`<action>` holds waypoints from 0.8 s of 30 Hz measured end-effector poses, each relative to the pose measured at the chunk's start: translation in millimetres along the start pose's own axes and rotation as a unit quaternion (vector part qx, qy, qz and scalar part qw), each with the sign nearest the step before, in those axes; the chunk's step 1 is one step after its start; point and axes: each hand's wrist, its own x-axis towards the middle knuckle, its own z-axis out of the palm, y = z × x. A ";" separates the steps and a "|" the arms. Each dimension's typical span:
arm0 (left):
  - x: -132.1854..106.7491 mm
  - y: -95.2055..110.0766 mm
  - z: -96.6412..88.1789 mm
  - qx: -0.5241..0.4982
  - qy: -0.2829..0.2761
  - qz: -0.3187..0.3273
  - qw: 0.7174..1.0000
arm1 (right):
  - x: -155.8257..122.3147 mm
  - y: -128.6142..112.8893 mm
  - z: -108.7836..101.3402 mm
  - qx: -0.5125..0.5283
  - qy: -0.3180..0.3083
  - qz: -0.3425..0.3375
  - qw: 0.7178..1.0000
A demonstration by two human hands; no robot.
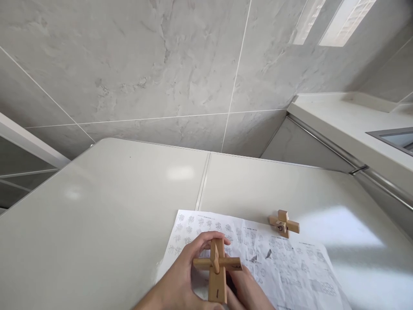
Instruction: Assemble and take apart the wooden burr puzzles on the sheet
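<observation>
Near the bottom middle, a wooden burr puzzle (217, 287) of crossed, interlocking sticks is held above a printed sheet. My left hand (180, 275) curls around it, with fingers at its far end and thumb at its near end. On the puzzle's right side, my right hand (248, 286) is closed against it; part of its fingers is hidden behind the wood. Dark pen marks show on the sticks. A second wooden cross puzzle (283, 224), also marked in pen, rests at the sheet's upper right edge, apart from both hands.
Under the hands lies a creased paper sheet (274, 275) printed with small grey diagrams. It covers part of a glossy white table (129, 206) with a seam across it. Grey tiled wall (145, 64) rises behind; a white ledge (348, 129) juts in at right.
</observation>
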 end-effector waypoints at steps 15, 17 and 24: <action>1.7 13.3 4.1 0.009 -0.010 -0.009 1.000 | 3.9 -11.1 -6.2 0.058 -0.001 -0.035 0.998; 1.9 13.9 4.4 0.009 -0.011 -0.013 1.000 | 3.8 -11.5 -6.6 0.059 -0.002 -0.045 0.997; 1.7 8.7 4.6 -0.007 -0.009 -0.009 1.000 | 2.3 -6.3 -4.8 0.053 0.015 -0.046 0.997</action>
